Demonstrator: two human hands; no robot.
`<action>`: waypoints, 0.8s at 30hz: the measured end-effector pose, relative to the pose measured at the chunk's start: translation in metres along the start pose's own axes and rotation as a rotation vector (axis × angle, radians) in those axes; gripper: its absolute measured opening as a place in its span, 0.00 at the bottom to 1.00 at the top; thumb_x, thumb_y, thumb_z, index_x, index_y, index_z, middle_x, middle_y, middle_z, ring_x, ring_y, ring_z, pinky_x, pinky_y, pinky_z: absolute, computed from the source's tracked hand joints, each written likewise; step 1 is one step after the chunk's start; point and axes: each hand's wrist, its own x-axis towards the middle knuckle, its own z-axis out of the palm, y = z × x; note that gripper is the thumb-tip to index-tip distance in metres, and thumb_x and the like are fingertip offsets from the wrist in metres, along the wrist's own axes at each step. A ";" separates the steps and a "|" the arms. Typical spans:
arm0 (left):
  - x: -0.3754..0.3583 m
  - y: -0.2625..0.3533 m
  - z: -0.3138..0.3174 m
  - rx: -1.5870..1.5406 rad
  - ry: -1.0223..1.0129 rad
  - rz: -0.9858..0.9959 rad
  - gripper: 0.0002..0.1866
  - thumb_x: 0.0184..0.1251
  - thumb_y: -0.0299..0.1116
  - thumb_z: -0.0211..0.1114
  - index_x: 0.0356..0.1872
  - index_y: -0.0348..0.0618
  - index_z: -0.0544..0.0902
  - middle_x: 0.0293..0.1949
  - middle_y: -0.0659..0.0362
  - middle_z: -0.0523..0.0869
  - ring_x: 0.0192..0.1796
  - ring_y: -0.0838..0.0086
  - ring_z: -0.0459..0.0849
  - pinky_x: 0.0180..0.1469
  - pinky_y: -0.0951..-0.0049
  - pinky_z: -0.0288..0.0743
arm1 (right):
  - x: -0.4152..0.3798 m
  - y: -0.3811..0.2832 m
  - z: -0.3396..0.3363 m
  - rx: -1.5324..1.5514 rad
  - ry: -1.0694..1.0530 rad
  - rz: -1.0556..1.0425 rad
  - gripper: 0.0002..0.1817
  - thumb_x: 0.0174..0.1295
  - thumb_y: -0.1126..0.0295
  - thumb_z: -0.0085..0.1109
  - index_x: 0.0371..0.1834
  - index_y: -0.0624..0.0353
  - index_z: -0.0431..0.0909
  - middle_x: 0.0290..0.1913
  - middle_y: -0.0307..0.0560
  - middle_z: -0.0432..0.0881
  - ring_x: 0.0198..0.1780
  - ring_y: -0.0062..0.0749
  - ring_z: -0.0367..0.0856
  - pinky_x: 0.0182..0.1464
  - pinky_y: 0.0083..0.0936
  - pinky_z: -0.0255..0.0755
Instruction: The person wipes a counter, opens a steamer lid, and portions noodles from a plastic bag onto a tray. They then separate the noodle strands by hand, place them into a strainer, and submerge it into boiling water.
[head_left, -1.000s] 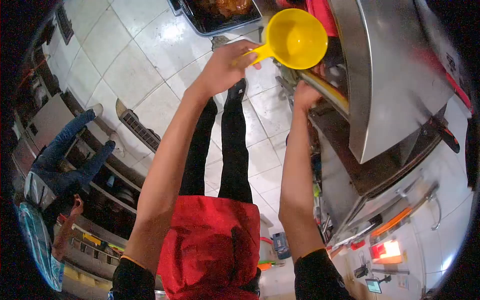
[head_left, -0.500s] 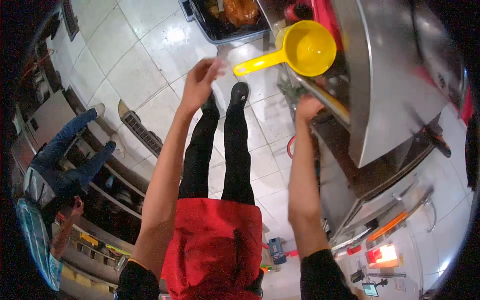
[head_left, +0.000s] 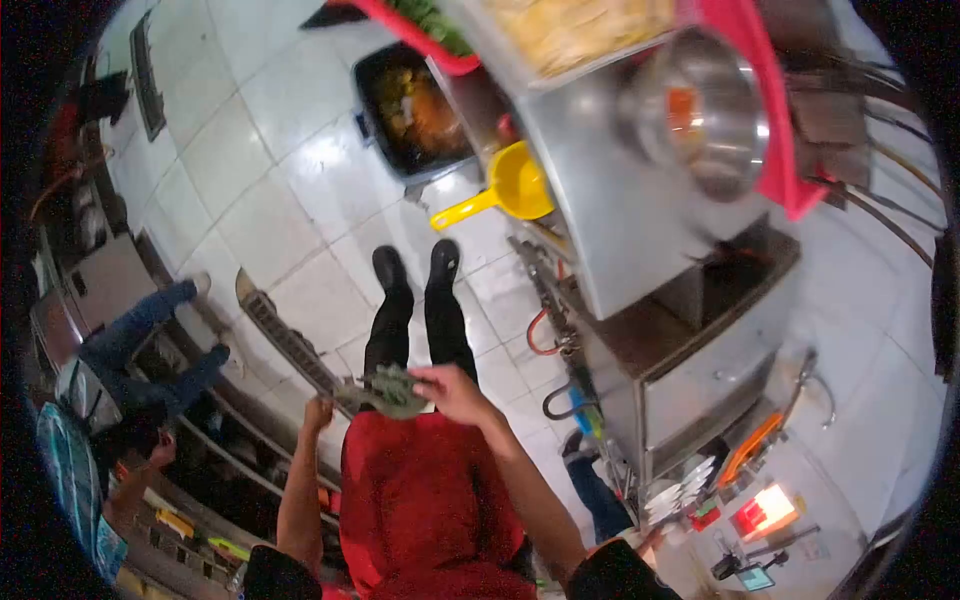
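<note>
My left hand (head_left: 317, 413) is closed at the left end of a grey-green item (head_left: 394, 394), perhaps a ladle or strainer, held in front of the red apron (head_left: 425, 480). Blur hides its exact shape, and greenish bits seem to lie in its wide part. My right hand (head_left: 455, 393) comes from the right with fingers bent against the item's right edge; whether it grips or only touches cannot be made out. A yellow dipper (head_left: 522, 182) rests at the counter's edge, handle pointing left, away from both hands.
A steel counter (head_left: 620, 200) with a metal bowl (head_left: 735, 110) and a tray of pale food (head_left: 580, 30) stands at the upper right. A dark tub (head_left: 415, 112) sits on the floor. Another person (head_left: 130, 350) is at the left; another's leg (head_left: 592, 490) shows lower right.
Both hands have come down and inward to the apron, and the grey-green item is now between them. The view has shifted, showing more of the counter, the bowl and the trays.
</note>
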 end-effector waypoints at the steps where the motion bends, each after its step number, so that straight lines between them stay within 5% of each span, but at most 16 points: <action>1: -0.005 -0.036 0.026 -0.643 0.090 -0.063 0.15 0.66 0.41 0.61 0.33 0.37 0.81 0.26 0.52 0.85 0.23 0.64 0.84 0.29 0.62 0.78 | -0.023 -0.048 -0.013 -0.003 0.001 0.025 0.16 0.66 0.73 0.58 0.56 0.66 0.77 0.47 0.49 0.85 0.44 0.23 0.81 0.47 0.23 0.75; 5: -0.043 0.024 -0.004 -0.842 0.093 0.057 0.13 0.69 0.36 0.60 0.36 0.33 0.79 0.26 0.54 0.85 0.25 0.71 0.84 0.31 0.69 0.81 | -0.109 -0.180 -0.097 0.024 0.299 -0.026 0.16 0.63 0.80 0.57 0.55 0.62 0.79 0.51 0.53 0.84 0.50 0.32 0.83 0.52 0.23 0.76; 7: -0.047 0.070 -0.031 -0.280 0.276 0.534 0.11 0.69 0.32 0.60 0.40 0.32 0.80 0.28 0.53 0.85 0.28 0.71 0.85 0.32 0.68 0.82 | -0.139 -0.219 -0.153 -0.194 0.591 -0.085 0.18 0.62 0.83 0.55 0.56 0.62 0.79 0.51 0.55 0.84 0.52 0.36 0.83 0.53 0.27 0.75; 8: -0.054 0.119 -0.042 -0.926 0.164 -0.014 0.12 0.69 0.32 0.59 0.42 0.32 0.81 0.31 0.52 0.86 0.32 0.69 0.86 0.33 0.67 0.82 | -0.145 -0.233 -0.183 -0.353 0.712 -0.132 0.19 0.61 0.83 0.53 0.56 0.61 0.79 0.52 0.56 0.83 0.53 0.40 0.82 0.54 0.28 0.75; 11: -0.072 0.221 -0.092 -0.573 0.214 0.152 0.12 0.70 0.32 0.59 0.45 0.33 0.80 0.36 0.50 0.87 0.35 0.69 0.87 0.34 0.69 0.82 | -0.126 -0.249 -0.269 -0.660 0.988 -0.249 0.23 0.58 0.83 0.51 0.58 0.59 0.77 0.54 0.58 0.81 0.58 0.49 0.79 0.61 0.35 0.70; 13: -0.047 0.222 -0.089 -0.614 0.191 0.335 0.12 0.72 0.32 0.57 0.49 0.34 0.79 0.39 0.49 0.87 0.36 0.70 0.87 0.35 0.71 0.82 | -0.077 -0.214 -0.320 -0.735 1.033 -0.320 0.26 0.56 0.84 0.50 0.60 0.59 0.76 0.61 0.62 0.75 0.64 0.56 0.72 0.68 0.40 0.64; 17: -0.107 0.347 -0.131 -0.738 0.126 0.306 0.14 0.75 0.35 0.55 0.51 0.34 0.76 0.40 0.50 0.86 0.35 0.69 0.87 0.37 0.71 0.82 | -0.036 -0.182 -0.287 -0.896 1.143 -0.244 0.29 0.55 0.84 0.48 0.64 0.60 0.72 0.71 0.64 0.61 0.72 0.66 0.55 0.74 0.45 0.53; 20: -0.078 0.322 -0.117 -0.707 0.085 0.407 0.16 0.76 0.38 0.54 0.51 0.35 0.76 0.39 0.51 0.86 0.35 0.69 0.86 0.36 0.70 0.83 | -0.042 -0.172 -0.223 -0.910 1.059 -0.295 0.27 0.59 0.83 0.45 0.65 0.61 0.70 0.73 0.60 0.58 0.75 0.62 0.50 0.75 0.44 0.53; 24: -0.048 0.269 -0.108 -0.400 0.195 0.480 0.16 0.68 0.41 0.62 0.46 0.37 0.81 0.37 0.50 0.89 0.37 0.65 0.88 0.41 0.65 0.81 | -0.071 -0.155 -0.136 -0.703 0.780 -0.230 0.28 0.49 0.88 0.47 0.54 0.58 0.81 0.73 0.53 0.62 0.76 0.50 0.53 0.74 0.37 0.57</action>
